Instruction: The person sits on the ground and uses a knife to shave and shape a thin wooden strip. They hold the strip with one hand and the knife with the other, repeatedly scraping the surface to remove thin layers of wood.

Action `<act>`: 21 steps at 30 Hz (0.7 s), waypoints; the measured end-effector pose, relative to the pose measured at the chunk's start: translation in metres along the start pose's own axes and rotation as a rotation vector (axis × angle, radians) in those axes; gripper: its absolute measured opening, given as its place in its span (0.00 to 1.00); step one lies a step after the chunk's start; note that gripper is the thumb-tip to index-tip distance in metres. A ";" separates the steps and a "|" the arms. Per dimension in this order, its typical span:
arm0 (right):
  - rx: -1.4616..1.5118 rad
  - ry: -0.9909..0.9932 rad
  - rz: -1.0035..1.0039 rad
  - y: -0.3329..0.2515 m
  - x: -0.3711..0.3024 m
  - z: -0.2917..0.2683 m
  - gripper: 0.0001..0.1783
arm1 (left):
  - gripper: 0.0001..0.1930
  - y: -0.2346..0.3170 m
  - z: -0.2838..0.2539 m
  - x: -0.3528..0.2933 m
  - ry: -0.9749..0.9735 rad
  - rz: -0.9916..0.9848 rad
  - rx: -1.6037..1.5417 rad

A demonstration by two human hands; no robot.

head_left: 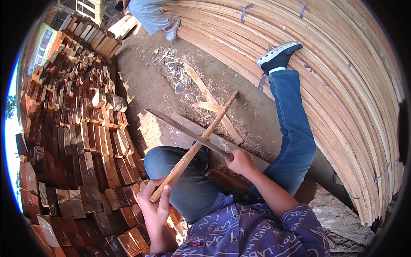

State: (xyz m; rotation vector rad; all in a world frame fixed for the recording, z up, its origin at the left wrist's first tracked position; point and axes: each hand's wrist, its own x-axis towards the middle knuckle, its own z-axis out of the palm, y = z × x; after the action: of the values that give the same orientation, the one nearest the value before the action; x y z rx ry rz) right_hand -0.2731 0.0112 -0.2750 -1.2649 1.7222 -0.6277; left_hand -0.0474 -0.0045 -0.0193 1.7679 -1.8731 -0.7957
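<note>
My left hand (157, 203) is closed round the near, thicker end of a long wooden stick (188, 157). The stick slants up and away to the right, narrowing toward its far tip. In my right hand (240, 162) is the handle of a machete (184, 129), its long dark blade pointing up to the left. Blade and stick cross in front of my knees; whether they touch I cannot tell. Beneath them a flat board (175, 136) lies on the ground, partly hidden by my bent left leg. Most of the machete's handle is hidden in my fist.
Stacked wooden blocks (81, 162) fill the left side. Bundled long strips (342, 85) lie along the right, with my outstretched foot (279, 55) on them. Loose wood pieces (201, 83) and shavings (171, 70) litter the ground ahead. Another person's leg (150, 16) stands at the far end.
</note>
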 end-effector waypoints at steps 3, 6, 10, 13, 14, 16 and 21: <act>-0.054 -0.009 0.107 0.052 0.029 0.010 0.13 | 0.08 -0.007 0.007 -0.003 0.121 0.001 -0.047; -0.091 -0.047 0.130 0.044 0.029 0.013 0.14 | 0.10 -0.025 0.011 -0.008 0.182 -0.044 -0.089; -0.026 -0.040 0.050 0.010 0.003 0.008 0.15 | 0.09 -0.030 0.015 -0.004 0.271 -0.041 -0.149; 0.052 -0.063 -0.041 -0.034 -0.015 -0.005 0.14 | 0.07 -0.020 0.020 -0.011 0.250 -0.006 -0.113; 0.083 -0.090 -0.042 -0.044 -0.014 -0.011 0.14 | 0.06 -0.009 0.023 -0.012 0.220 0.033 -0.070; 0.085 -0.010 -0.088 -0.041 -0.006 -0.006 0.12 | 0.06 0.009 0.028 -0.014 0.169 0.102 -0.028; 0.017 -0.019 0.166 0.017 0.034 -0.008 0.11 | 0.05 0.010 0.029 -0.018 0.101 0.127 0.020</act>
State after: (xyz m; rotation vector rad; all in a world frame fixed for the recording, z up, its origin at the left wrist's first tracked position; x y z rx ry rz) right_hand -0.2913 -0.0158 -0.2966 -1.1000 1.7808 -0.5298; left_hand -0.0721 0.0167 -0.0326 1.6502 -1.9102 -0.6316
